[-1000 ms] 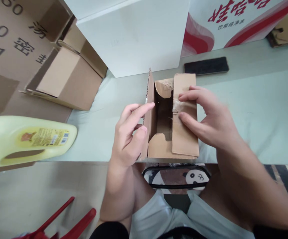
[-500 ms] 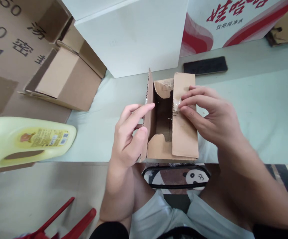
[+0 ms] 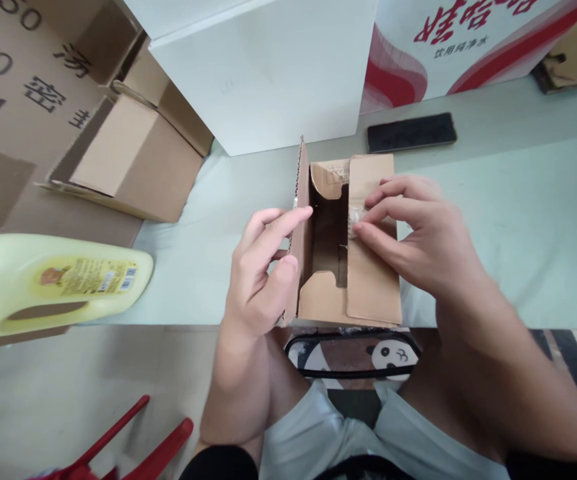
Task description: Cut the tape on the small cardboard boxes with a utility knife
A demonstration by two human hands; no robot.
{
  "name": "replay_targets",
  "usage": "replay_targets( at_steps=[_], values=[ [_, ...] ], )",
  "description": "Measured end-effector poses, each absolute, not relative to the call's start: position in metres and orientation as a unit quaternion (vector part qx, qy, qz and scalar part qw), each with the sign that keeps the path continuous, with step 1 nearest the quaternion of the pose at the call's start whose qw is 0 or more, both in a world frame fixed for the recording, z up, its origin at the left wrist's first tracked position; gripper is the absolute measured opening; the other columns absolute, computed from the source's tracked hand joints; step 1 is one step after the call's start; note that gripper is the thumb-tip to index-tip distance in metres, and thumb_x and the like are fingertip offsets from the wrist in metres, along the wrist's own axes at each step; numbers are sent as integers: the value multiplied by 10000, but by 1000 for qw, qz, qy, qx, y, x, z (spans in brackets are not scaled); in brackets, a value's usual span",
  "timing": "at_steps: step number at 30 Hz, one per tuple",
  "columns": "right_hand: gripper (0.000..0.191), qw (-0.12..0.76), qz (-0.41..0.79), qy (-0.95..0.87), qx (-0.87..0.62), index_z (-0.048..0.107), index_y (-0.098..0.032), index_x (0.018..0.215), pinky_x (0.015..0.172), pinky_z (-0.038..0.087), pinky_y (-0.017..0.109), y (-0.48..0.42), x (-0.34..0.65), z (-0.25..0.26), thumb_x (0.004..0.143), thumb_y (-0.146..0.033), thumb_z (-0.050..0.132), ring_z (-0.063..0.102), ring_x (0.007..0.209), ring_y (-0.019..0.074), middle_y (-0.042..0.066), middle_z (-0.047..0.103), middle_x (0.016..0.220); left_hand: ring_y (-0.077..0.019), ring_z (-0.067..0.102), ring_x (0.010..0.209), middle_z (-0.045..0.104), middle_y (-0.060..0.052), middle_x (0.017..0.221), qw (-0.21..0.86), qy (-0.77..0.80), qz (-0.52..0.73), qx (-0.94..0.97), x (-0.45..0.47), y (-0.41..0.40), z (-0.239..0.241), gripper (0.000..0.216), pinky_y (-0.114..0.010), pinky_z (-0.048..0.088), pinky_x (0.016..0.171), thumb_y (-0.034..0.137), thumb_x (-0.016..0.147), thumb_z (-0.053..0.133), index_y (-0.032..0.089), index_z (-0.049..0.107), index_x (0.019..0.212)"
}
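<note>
A small cardboard box (image 3: pixel 376 287) lies at the table's front edge with its top gap showing a dark inside. Its left flap stands upright, while the right flap lies nearly flat over the top. My left hand (image 3: pixel 263 273) is closed on the upright flap, index fingertip over its edge and thumb on the near outer side. On the right flap, my right hand (image 3: pixel 413 233) pinches a bit of clear tape (image 3: pixel 356 215) between thumb and fingers. Two short end flaps are folded into the opening.
A black phone (image 3: pixel 411 133) lies behind the box. White cartons (image 3: pixel 268 80) and a red-and-white carton (image 3: pixel 408 60) stand at the back. To the left are brown cartons (image 3: pixel 143 160) and a yellow bottle (image 3: pixel 63 283). Red stool legs (image 3: pixel 158 450) show below.
The box has shifted slightly toward me and to the right. My right fingers have moved a little down and left with the tape; my left hand stays on the flap.
</note>
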State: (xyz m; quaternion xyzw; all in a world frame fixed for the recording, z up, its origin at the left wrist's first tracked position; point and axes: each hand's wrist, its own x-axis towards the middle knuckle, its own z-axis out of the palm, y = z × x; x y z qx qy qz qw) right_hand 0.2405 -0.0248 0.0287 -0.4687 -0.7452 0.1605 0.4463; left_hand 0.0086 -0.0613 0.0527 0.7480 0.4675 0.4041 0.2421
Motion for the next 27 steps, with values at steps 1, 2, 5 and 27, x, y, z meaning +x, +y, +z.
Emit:
replay_targets(
  at_steps=[1,2,5,27],
  values=[
    [182,442,160,-744,-476,650,-251,721,958,566,540,-25,240,29,885,-323,688,697,1010,292,58,715,920,-256,591,945,629,-89,1236,243,468,403,747,9,-61,53,448,-394,529,681,537,1014,473,323,666,1357],
    [167,436,162,-744,-480,636,-252,730,948,569,538,-26,240,29,872,-313,698,694,1006,293,57,710,917,-257,598,960,627,-86,1240,245,468,403,747,10,-62,53,445,-389,534,690,531,1017,473,328,664,1363],
    [91,421,162,-752,-480,653,-266,797,931,572,526,-27,241,31,873,-293,696,683,1007,290,54,700,924,-255,597,997,625,-81,1239,252,460,413,744,11,-62,53,426,-374,546,714,496,1019,490,327,671,1366],
    [191,295,104,-831,-460,748,-330,1099,1030,503,608,-43,257,43,971,-343,606,604,1340,377,67,732,1259,-229,577,855,612,-80,1203,258,469,421,733,11,-61,50,437,-391,509,620,520,989,514,345,679,1354]
  ],
)
